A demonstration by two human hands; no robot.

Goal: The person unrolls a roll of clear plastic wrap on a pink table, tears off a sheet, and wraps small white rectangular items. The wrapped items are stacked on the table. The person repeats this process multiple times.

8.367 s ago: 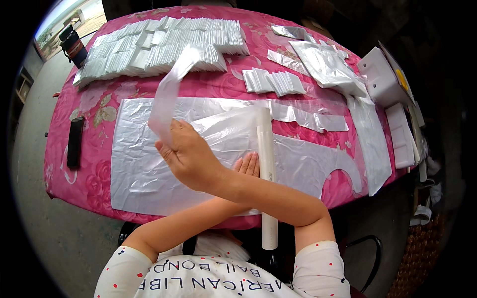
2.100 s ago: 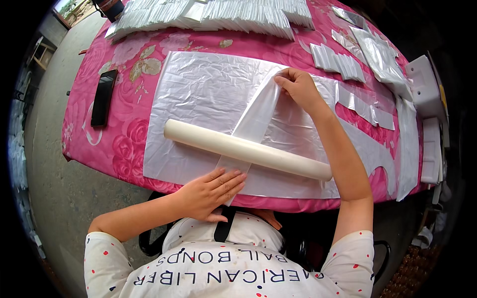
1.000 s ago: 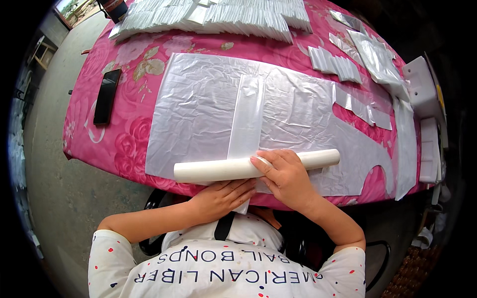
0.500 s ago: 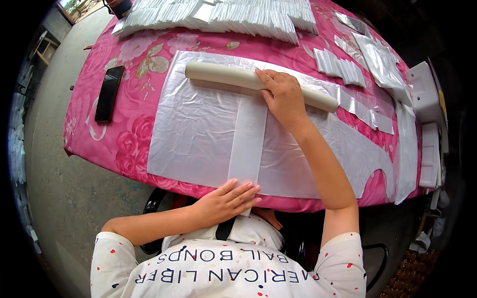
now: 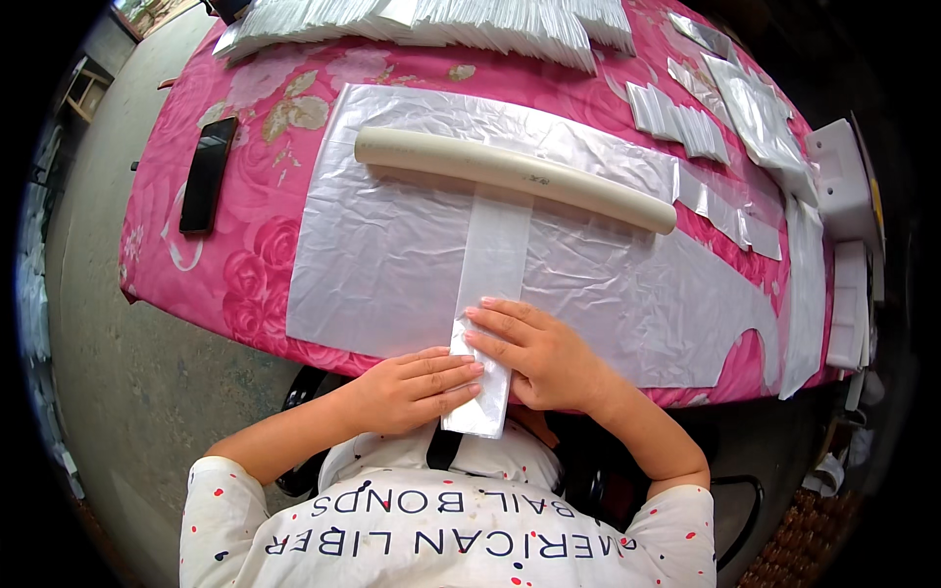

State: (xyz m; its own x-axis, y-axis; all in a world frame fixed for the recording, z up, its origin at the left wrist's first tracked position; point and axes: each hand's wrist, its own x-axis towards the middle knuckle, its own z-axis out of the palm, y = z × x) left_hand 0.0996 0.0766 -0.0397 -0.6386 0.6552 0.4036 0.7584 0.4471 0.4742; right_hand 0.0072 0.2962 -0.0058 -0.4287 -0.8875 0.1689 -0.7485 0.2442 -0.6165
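Observation:
A narrow folded strip of white plastic film (image 5: 497,245) runs down the middle of a wide translucent plastic sheet (image 5: 382,265). Its near end sticks out past the table's front edge. Stretched fingers of my left hand (image 5: 417,390) lie on the strip's left side near that end. From the right, my right hand (image 5: 539,351) rests spread fingers on it a little farther up; its thumb is mostly hidden. Across the far part of sheet and strip lies a cream plastic pipe (image 5: 515,178), with neither hand touching it.
A pink flowered cloth (image 5: 265,225) covers the table. Left of the sheet lies a black phone (image 5: 209,176). Many folded white packets (image 5: 500,34) line the far edge. Smaller bundles (image 5: 676,122) and clear film pieces (image 5: 750,108) lie far right, near white plastic boxes (image 5: 843,186).
My right hand has let go of the pipe and come down toward me onto the strip. The pipe stays lying across the sheet. My left hand remains near the strip's near end.

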